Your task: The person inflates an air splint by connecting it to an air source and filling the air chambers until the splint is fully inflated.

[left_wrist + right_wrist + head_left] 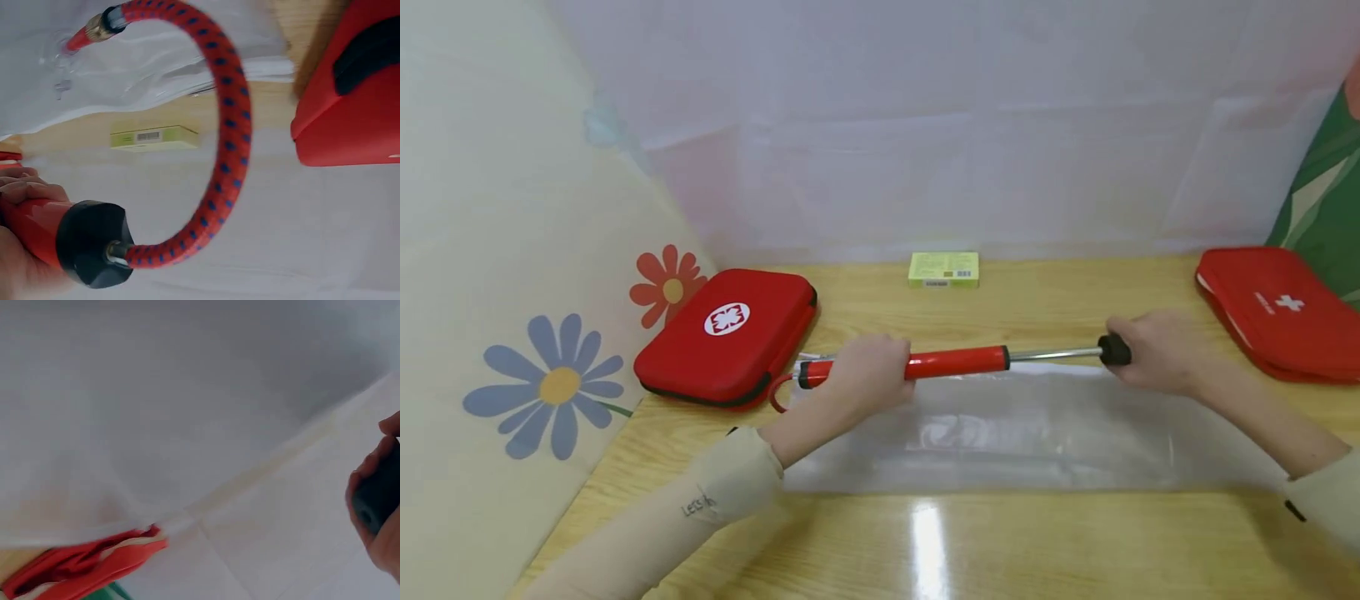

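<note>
Gripping a red pump [958,362], the left hand [872,371] curls its fingers round the barrel, while the right hand [1156,350] clasps the black handle [1114,350] at the end of a bare metal rod [1054,355]. The pump spans both sets of fingers, above a clear plastic sheet [1045,442]. Near the left fingers, a hose [230,125] loops from the pump's end to a brass fitting [95,28] by a clear valve [61,62]; should the left grip wander, the hose could tug that joint loose. A crooked push from the right fingers might strain the rod, since nothing seems to brace the barrel. Left of the left fingers, a red case [722,350] bears a white emblem; right of the right fingers, a red pouch [1285,325] shows a white cross and lettering too small to read. Ahead, between the hands, a green box [943,271] carries a barcode and illegible print. "Lets" is readable on the left sleeve [677,512].
</note>
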{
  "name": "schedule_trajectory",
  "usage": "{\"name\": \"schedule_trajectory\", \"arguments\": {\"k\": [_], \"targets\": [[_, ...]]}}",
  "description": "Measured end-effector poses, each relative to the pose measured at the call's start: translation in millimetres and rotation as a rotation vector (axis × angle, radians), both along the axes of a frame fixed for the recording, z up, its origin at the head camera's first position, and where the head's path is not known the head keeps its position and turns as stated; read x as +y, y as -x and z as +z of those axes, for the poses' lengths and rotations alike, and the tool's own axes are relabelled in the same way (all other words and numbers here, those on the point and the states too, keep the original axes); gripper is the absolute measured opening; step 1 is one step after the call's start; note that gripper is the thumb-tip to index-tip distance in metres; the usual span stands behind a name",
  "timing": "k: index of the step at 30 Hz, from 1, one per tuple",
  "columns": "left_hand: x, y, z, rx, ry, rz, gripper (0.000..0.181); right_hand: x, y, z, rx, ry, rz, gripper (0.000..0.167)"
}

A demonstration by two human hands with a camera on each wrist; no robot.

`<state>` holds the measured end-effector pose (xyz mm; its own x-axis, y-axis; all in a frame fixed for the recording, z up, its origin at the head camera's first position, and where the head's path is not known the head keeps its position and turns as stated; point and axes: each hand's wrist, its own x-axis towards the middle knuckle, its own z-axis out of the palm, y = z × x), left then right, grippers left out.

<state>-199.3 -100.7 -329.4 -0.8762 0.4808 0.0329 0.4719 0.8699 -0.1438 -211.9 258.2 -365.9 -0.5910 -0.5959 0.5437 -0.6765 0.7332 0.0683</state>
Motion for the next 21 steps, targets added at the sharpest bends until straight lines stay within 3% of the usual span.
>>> {"name": "schedule_trajectory", "arguments": {"k": [3,7,10,21], "targets": [[-0.1,2.6,-3.6,0.029,0.001,-0.014,0.020,4.4,0.0,2.5,0.037,-0.056,-0.027,0.031],[8.2,-0.4,-8.4,0.065,-0.024,-0.031,0.017,-17.3,-8.8,9.0,-0.082,-0.147,-0.104,0.028],[13.3,-4.2,-7.9,0.076,-0.043,-0.023,0.016,-36.2,-13.6,13.6,-0.178,-0.155,-0.121,0.024],[33.3,-14.5,-2.1,0.036,-0.082,-0.010,0.021,-89.4,-24.5,29.0,-0.270,-0.193,-0.147,0.023]]}}
